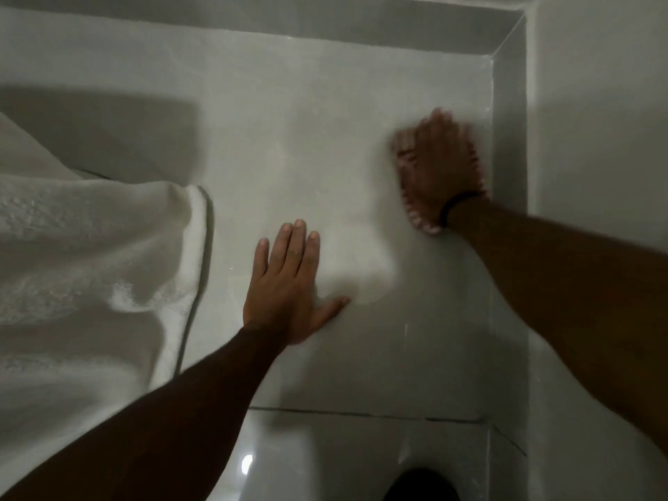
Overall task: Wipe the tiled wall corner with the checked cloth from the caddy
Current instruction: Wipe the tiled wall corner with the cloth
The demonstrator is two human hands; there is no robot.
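My right hand presses a pink-and-white checked cloth flat against the pale tiled wall, close to the inner corner on the right. The hand is blurred and covers most of the cloth; only its edges show below and left of the palm. My left hand lies flat on the same wall lower and to the left, fingers spread, holding nothing. The caddy is out of sight.
A white towel hangs on the left against the wall. A grout line crosses the tiles low down. A dark rounded shape sits at the bottom edge. A recessed tiled ledge runs along the top.
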